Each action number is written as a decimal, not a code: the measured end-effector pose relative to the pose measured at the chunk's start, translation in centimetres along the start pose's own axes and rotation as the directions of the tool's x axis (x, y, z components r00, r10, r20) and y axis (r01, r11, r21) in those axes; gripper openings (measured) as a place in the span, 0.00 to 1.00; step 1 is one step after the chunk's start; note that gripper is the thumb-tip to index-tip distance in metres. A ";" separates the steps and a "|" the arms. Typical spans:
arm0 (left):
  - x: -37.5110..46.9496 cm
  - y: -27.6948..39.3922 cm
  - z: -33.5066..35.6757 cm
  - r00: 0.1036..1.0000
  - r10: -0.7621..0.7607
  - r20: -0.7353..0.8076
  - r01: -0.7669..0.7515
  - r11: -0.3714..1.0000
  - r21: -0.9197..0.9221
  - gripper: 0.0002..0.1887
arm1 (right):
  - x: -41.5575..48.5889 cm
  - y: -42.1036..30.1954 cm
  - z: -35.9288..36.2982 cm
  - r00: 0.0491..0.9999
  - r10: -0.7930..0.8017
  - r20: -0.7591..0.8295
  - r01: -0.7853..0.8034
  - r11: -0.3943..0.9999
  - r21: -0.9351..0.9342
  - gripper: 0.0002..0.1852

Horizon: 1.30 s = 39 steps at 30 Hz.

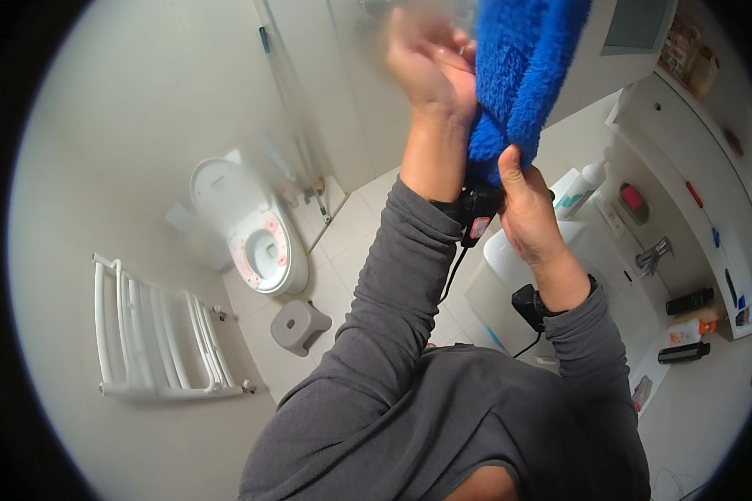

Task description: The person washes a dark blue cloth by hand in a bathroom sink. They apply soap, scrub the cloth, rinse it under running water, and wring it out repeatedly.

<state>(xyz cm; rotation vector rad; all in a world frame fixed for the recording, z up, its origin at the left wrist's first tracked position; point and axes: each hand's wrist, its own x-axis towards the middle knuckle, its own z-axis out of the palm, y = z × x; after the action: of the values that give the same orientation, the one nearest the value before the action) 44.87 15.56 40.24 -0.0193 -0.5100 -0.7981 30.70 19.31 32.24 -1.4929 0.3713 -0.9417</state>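
Observation:
A blue plush towel point(520, 81) hangs from the top edge of the view, narrowing to a lower end near my wrists. My right hand point(529, 206) grips that lower end, its thumb pressed on the pile and its fingers hidden behind. My left hand point(435, 69) is raised beside the towel's left edge, palm turned towards me and fingers curled. Haze blurs its fingertips, and whether they grip the cloth is unclear. A black strapped device point(479, 210) with a cable sits on my left wrist, close to my right fingers. Another black device point(529, 307) is on my right wrist.
To the right is a white washbasin point(507, 250) with a chrome faucet point(652, 257) and a white bottle point(583, 188). A mirror cabinet point(652, 119) curves above it. At left are a toilet point(294, 269), a grey stool point(297, 325) and a white towel radiator point(144, 338).

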 end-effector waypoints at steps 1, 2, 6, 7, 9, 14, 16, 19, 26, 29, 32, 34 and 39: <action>-0.2 -0.3 0.0 1.000 0.012 0.004 -0.012 1.000 0.018 0.20 | 0.4 -0.2 -0.1 0.998 0.066 0.011 -0.067 0.994 0.086 0.29; -0.3 -0.5 0.1 0.996 0.005 0.092 -0.004 1.000 -0.007 0.17 | 0.6 -0.4 -0.2 0.997 0.040 0.065 -0.044 0.997 0.068 0.31; 0.2 -0.7 0.8 0.877 0.316 0.363 -0.481 0.611 0.629 0.15 | 0.9 -1.7 -0.4 0.990 0.078 0.116 -0.081 0.996 0.023 0.33; 0.3 -0.8 1.0 0.818 0.381 0.431 -0.573 0.485 0.660 0.14 | 0.9 -2.1 -0.5 0.987 0.040 0.157 -0.044 0.999 0.022 0.33; 0.4 -1.0 1.2 0.677 0.465 0.571 -0.709 0.203 0.676 0.13 | 0.9 -2.5 -0.7 0.985 0.105 0.136 -0.105 0.994 -0.008 0.28; 1.1 -1.1 0.6 0.330 0.503 0.799 -0.880 -0.143 0.453 0.13 | 0.8 -2.5 -0.8 0.982 0.102 0.160 -0.121 0.986 0.118 0.21; 1.2 -0.6 -0.3 0.329 0.460 0.825 -0.866 -0.202 0.458 0.13 | 0.4 -2.5 -0.7 0.996 0.056 0.074 -0.068 0.983 0.169 0.20; 1.2 0.5 -1.2 0.310 0.461 0.831 -0.860 -0.237 0.452 0.11 | -0.5 -2.9 -0.8 1.000 0.026 0.014 -0.027 0.994 0.106 0.19; 0.5 7.3 0.5 0.963 0.267 0.038 -0.269 0.962 0.050 0.24 | -2.3 -3.1 -1.9 0.999 -0.018 -0.052 -0.002 0.932 -0.362 0.24; -0.3 8.8 1.5 0.955 0.117 0.271 -0.067 0.980 -0.189 0.26 | -2.9 -1.6 -1.5 0.974 -0.097 0.203 0.063 0.983 0.171 0.25; -0.7 8.5 2.1 0.913 0.092 0.398 0.008 0.970 -0.242 0.27 | -3.2 -0.6 -0.9 0.988 0.037 0.153 -0.102 0.890 0.444 0.25; -0.8 7.9 2.4 0.903 0.087 0.421 0.024 0.968 -0.250 0.28 | -3.2 -0.7 -0.4 0.986 0.059 0.155 -0.115 0.917 0.381 0.18; -0.9 5.0 2.9 0.907 0.146 0.395 -0.003 0.940 -0.341 0.21 | -2.8 -2.2 0.5 0.983 0.146 0.110 -0.169 0.958 0.233 0.11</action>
<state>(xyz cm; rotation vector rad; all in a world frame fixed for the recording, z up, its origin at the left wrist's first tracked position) 46.49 20.32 43.27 -0.5326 -0.7666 -0.7985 28.70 22.03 33.44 -1.2590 0.2925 -0.7592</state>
